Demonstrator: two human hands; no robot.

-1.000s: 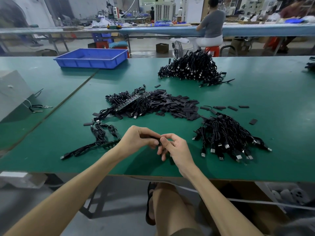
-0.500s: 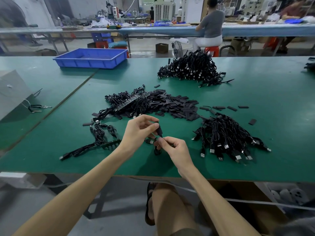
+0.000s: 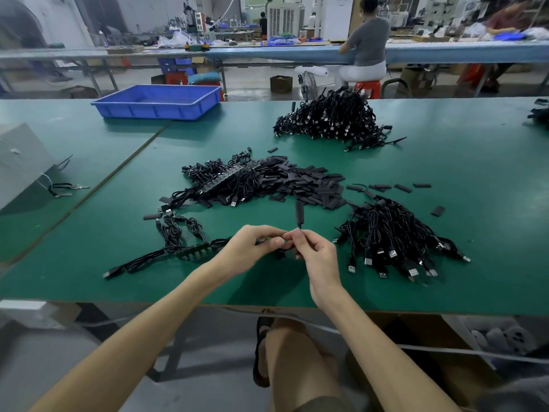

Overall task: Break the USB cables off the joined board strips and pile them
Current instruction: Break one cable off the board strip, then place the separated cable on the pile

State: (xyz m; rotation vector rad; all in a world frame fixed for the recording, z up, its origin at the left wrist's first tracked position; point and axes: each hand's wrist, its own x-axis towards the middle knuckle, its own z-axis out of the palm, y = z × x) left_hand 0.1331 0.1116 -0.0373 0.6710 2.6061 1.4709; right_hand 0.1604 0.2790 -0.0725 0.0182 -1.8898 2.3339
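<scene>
Leftmost, a short board strip [image 3: 191, 251] with thin black cables trailing from it is lying on the green tabletop [image 3: 89, 162]. Just beside it, the left hand [image 3: 252, 248] and right hand [image 3: 315, 254] are meeting above the tabletop's near edge, both pinching one black cable [image 3: 299, 212] whose stubby end is sticking upward. Further right, a pile of loose cables [image 3: 395, 239] is showing silver plugs.

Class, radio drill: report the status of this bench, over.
Left grip and right grip both pinching one cable, end sticking up. Loose-cable pile just right. Nothing between them.
</scene>
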